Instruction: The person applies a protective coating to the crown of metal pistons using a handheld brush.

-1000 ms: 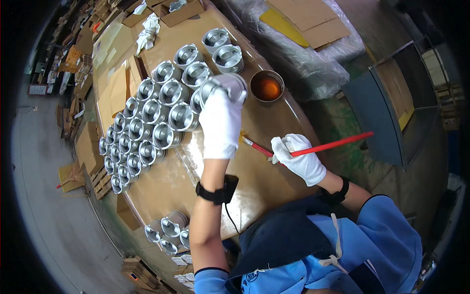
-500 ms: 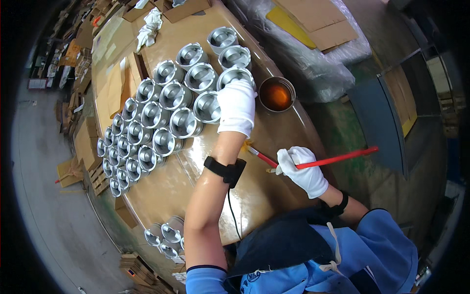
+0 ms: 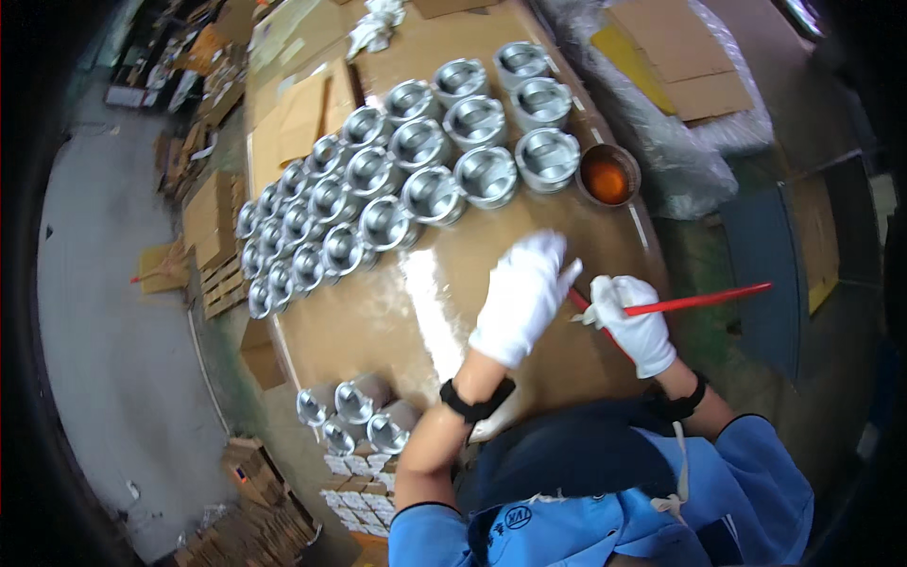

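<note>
My left hand (image 3: 522, 300), in a white glove and slightly blurred, is over the brown table (image 3: 397, 312). Its thumb stands away from the fingers, and nothing shows in its grip. Beside it, my white-gloved right hand (image 3: 641, 329) is closed around a long red stick (image 3: 704, 300) with a pale tip and a red-handled brush (image 3: 576, 300). The brush's bristles are hidden behind the left hand. Rows of silver metal pistons (image 3: 433, 194) stand hollow side up beyond my hands. At their right end is a round can (image 3: 632, 189) of amber liquid.
More pistons (image 3: 363, 399) stand at the near left, above stacked white boxes (image 3: 359, 496). Flattened cardboard (image 3: 300, 118) and a white rag (image 3: 376, 26) lie at the far left. Plastic-wrapped goods (image 3: 699, 180) stand along the right side, near a dark panel (image 3: 761, 274).
My left hand has come off a piston at the right end of the rows and back toward my right hand. My right hand keeps hold of the red stick and brush. The view has shifted.
</note>
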{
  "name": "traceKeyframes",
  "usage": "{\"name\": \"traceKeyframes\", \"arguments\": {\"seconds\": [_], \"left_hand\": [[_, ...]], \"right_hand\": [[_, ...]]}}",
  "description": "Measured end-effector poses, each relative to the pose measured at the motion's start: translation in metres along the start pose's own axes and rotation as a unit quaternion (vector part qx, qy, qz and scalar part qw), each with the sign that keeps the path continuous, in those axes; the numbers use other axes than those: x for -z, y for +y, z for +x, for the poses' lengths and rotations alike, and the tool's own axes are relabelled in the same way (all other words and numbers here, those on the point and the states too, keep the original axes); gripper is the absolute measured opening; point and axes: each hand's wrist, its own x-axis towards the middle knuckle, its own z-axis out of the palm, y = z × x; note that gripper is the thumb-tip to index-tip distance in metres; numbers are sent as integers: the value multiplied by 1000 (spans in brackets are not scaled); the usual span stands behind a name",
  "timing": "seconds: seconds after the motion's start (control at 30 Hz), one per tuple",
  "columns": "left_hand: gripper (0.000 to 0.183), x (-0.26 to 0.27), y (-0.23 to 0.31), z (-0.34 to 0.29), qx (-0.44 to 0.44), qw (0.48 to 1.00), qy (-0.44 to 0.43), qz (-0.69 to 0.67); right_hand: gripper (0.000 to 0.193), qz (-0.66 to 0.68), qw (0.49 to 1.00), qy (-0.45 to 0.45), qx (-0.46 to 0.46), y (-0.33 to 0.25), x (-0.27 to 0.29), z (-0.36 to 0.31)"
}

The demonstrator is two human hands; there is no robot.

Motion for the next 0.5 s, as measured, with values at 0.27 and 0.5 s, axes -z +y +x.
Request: {"name": "traceKeyframes", "arguments": {"seconds": [0.27, 0.5], "left_hand": [[22, 98, -82, -255, 400, 891, 213, -1], [48, 138, -228, -363, 494, 837, 48, 231]], "right_hand": [[62, 90, 993, -29, -75, -21, -8, 7], [47, 81, 996, -17, -34, -29, -33, 8]]}}
